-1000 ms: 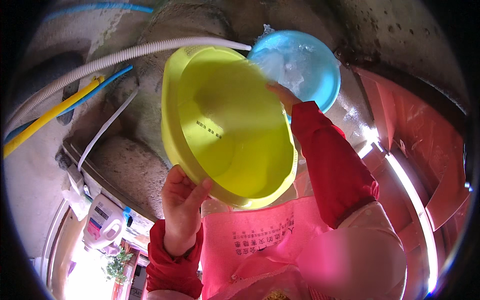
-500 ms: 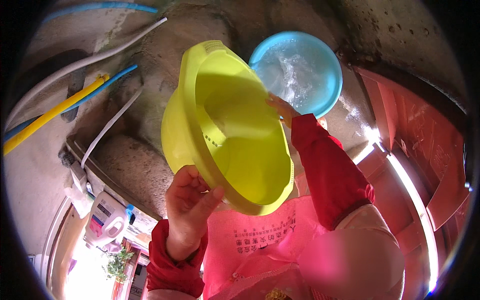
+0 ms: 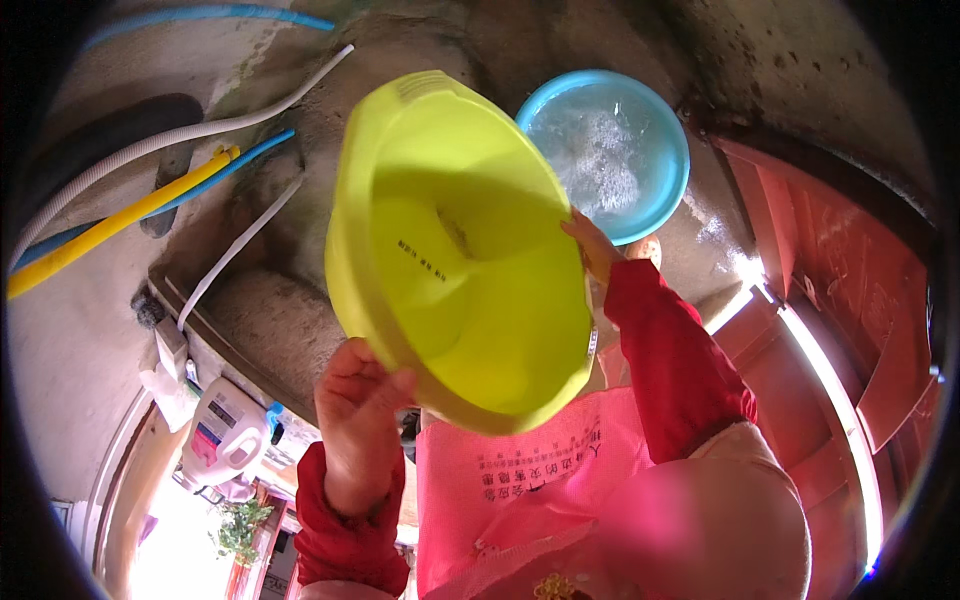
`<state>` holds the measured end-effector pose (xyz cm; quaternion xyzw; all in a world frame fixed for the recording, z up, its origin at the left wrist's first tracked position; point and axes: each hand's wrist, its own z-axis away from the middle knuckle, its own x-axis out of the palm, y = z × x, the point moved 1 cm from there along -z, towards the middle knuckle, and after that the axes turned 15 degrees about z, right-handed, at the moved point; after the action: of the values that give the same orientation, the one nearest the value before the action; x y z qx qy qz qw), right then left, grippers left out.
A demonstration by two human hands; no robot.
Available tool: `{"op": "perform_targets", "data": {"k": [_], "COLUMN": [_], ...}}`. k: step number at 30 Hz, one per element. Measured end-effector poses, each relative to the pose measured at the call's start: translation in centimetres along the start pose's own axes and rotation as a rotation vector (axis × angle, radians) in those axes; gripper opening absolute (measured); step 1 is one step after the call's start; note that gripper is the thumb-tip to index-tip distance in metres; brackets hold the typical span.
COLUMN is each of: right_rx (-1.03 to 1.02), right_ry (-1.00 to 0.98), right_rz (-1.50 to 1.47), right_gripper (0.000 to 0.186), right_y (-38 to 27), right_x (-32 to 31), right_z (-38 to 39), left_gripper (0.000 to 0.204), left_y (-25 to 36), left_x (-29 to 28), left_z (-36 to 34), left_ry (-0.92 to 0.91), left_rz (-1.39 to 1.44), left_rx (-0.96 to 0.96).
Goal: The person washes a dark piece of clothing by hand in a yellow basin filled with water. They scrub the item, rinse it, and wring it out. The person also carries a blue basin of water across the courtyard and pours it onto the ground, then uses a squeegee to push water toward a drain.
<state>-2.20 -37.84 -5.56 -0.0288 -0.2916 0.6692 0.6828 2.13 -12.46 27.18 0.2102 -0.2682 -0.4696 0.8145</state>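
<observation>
Dial: we read twelve at the far side, six at our body.
Lime basin [image 3: 480, 320]: at centre, tilted on its side, mouth turned toward us; shade crosses its upper inside, with a small dark patch we cannot identify.
Left hand [image 3: 358, 425]: between seven and eight o'clock, clamped on the lime basin's rim, thumb over the lip, fingers curled behind.
Right hand [image 3: 592, 248]: two o'clock, laid against the lime basin's far-right rim; we cannot tell how firmly its partly hidden fingers close.
Blue basin [image 3: 681, 165]: one o'clock, on the ground, holding water with white froth; the lime basin overlaps its edge in view, contact unclear.
Pale ribbed hose [image 3: 200, 132]: ten o'clock, tip at eleven.
Yellow hose [image 3: 130, 222]: between nine and ten, just beside a blue hose [image 3: 262, 147].
White jug [image 3: 222, 425]: eight o'clock.
Pink apron [image 3: 530, 500]: near six, on us.
</observation>
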Motion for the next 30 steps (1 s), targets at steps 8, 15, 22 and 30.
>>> {"op": "perform_targets", "data": {"k": [8, 15, 22, 30], "right_rx": [-0.322, -0.119, -0.172, -0.254], "right_ry": [0.363, 0.122, -0.173, -0.370], "right_rz": [0.461, 0.847, 0.345, 1.092], "right_gripper": [0.052, 0.050, 0.018, 0.023], "right_y": [-1.4, -6.8, -16.1, -6.2], "right_x": [3.9, 4.5, 1.9, 2.8], "right_z": [3.2, -5.5, -7.8, -10.6], "left_gripper": [0.027, 0.021, 0.043, 0.030], "left_y": [-1.6, 7.2, 18.8, 16.9], "left_x": [-14.2, -9.1, 6.4, -2.8], "left_z": [0.3, -8.3, -21.8, -16.8], "left_ry": [0.262, 0.078, -0.083, -0.489], "left_rz": [0.279, 0.188, -0.136, -0.825], "left_rx": [0.149, 0.261, 0.242, 0.493]}}
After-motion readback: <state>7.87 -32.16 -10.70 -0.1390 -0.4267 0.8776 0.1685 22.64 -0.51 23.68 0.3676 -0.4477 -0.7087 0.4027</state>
